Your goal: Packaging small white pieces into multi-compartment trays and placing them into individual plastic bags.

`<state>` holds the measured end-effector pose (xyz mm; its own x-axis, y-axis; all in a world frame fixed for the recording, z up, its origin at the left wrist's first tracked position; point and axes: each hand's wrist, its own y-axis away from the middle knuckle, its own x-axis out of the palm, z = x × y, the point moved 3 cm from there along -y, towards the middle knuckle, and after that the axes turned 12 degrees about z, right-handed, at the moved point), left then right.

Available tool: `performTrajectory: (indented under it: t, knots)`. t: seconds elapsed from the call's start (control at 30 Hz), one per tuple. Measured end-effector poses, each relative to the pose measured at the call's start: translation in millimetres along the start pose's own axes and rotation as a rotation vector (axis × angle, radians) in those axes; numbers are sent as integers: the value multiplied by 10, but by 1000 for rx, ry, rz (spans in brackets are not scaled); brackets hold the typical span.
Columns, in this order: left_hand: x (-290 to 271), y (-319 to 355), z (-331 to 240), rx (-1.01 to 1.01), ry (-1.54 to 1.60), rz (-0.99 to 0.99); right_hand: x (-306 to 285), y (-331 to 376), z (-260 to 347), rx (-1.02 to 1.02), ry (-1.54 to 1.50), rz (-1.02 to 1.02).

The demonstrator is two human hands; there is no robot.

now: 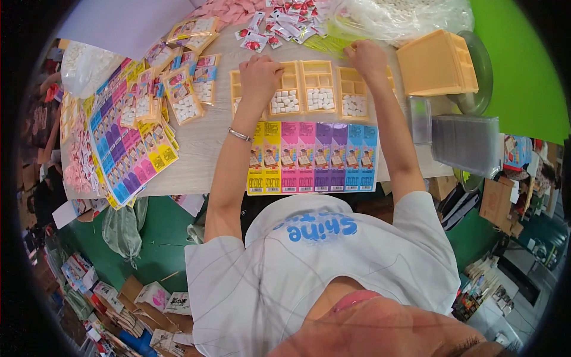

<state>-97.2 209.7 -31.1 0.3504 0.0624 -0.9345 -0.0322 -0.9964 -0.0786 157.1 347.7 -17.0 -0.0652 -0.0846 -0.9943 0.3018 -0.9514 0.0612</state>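
Several cream-yellow compartment trays [320,86] stand in a row before me, their lower compartments filled with small white marshmallow-like pieces [355,105]. My left hand [260,78] is over the left trays, fingers curled and pinched together; anything between them is too small to make out. It partly covers the leftmost tray. At the upper right of the row, my right hand [365,59] has its fingertips drawn together beside a heap of yellow-green thin plastic pieces [327,44]. What it grips, if anything, cannot be made out. My right wrist and forearm hide part of the rightmost tray.
Printed card sheets [312,157] lie at the near edge, more [119,143] at left under filled packs [183,95]. Strawberry-printed sachets [285,27] and a clear bag [410,18] lie at the back. Stacked trays [437,64] and clear plastic covers [466,143] stand right.
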Motion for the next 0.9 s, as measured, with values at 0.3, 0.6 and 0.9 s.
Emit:
performTrajectory:
  t: [0.3, 0.6, 0.9]
  knots:
    - [-306, 708, 302, -92, 258, -256, 89, -9, -92, -63, -17, -109]
    - [129, 1205, 375, -248, -13, -188, -164, 165, 425, -172, 183, 69]
    - [35, 1153, 228, -184, 24, -267, 231, 526, 2136, -855, -58, -86]
